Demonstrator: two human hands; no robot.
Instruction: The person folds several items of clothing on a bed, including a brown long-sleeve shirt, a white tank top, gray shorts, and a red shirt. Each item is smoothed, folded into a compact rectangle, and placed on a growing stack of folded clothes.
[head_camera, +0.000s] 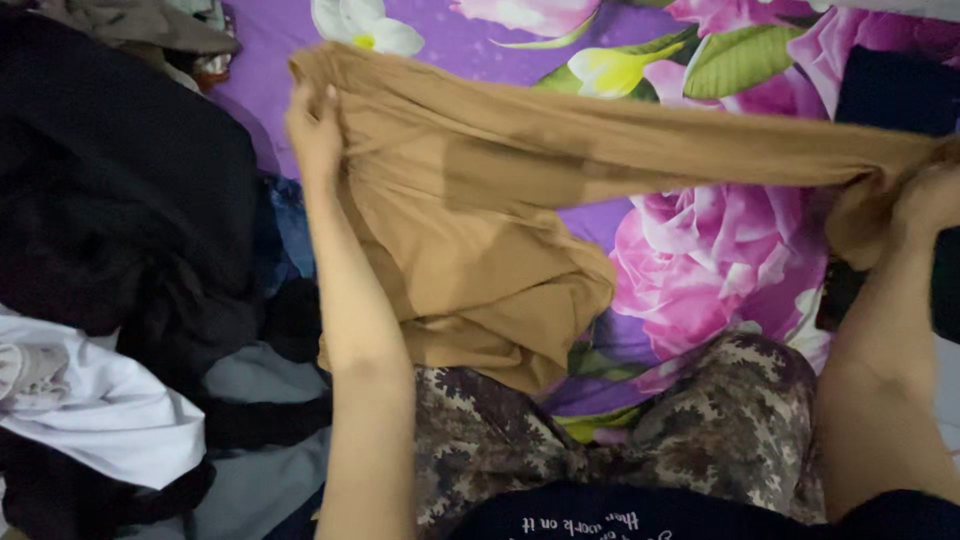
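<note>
Tan, thin stretchy fabric, likely a pair of tights (480, 200), is pulled taut between our two hands above the bed. Our left hand (315, 125) grips one end up near the top left, fingers curled and closed on a bunched edge. Our right hand (925, 200) holds the other end at the far right, closed around a gathered wad of the cloth; its fingers are mostly hidden by the fabric, so the exact grip is hard to read. Between the hands the upper part runs as a tight band, while the wider part sags below our left hand and drapes down onto our camouflage trousers (720, 420).

Judged step: stretching and straightening the garment, probably ahead of a fold. Next move, as we read it, calls for keeping both ends gripped and bringing them together evenly so the loose part does not twist.

Underneath lies a purple floral bedsheet (700, 260). To our left sits a pile of dark clothes (120, 200) with a white garment (110, 420) on its near side, well apart from the tan piece.
</note>
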